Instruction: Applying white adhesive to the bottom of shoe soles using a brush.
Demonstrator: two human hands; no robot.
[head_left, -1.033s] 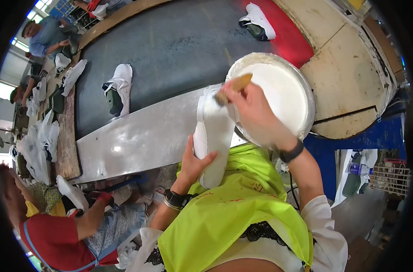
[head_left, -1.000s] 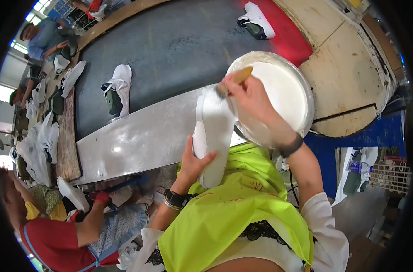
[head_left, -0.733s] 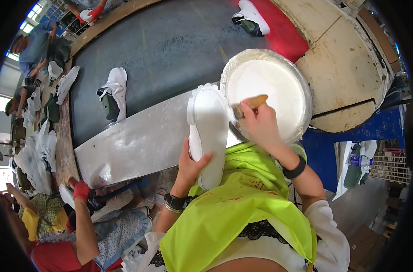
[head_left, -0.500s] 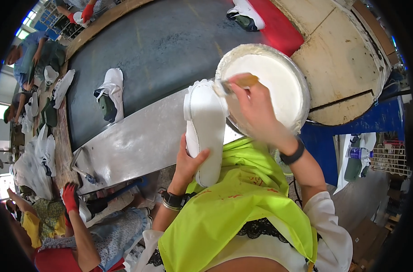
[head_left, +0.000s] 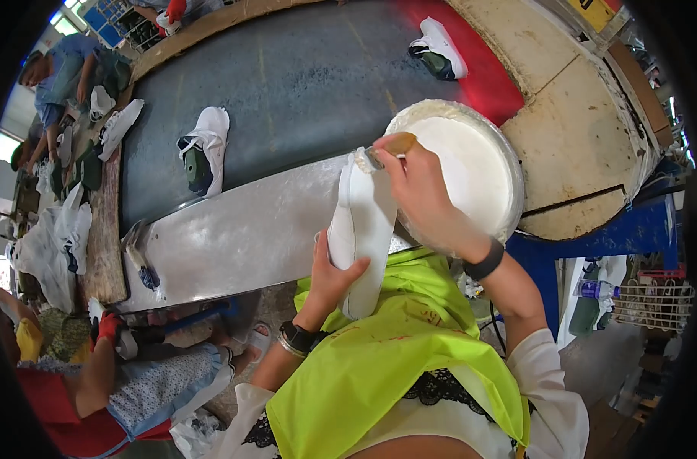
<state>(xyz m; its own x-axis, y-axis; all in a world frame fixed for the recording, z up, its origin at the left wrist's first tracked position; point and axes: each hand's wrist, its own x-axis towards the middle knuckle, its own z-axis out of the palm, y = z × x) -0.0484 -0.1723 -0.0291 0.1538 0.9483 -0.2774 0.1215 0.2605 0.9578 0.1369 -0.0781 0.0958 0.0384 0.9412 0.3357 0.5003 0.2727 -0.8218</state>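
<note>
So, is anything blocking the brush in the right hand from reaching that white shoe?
Nothing visible: the brush in the right hand is at the far end of the white shoe; the left hand holds its near half.

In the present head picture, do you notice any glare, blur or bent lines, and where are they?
Head view: pale sheen on the metal strip, and the window at far left is washed out; head view: the right hand looks slightly smeared toward the wrist, the left hand clearer; head view: the strip bows, and black fills the corners.
</note>
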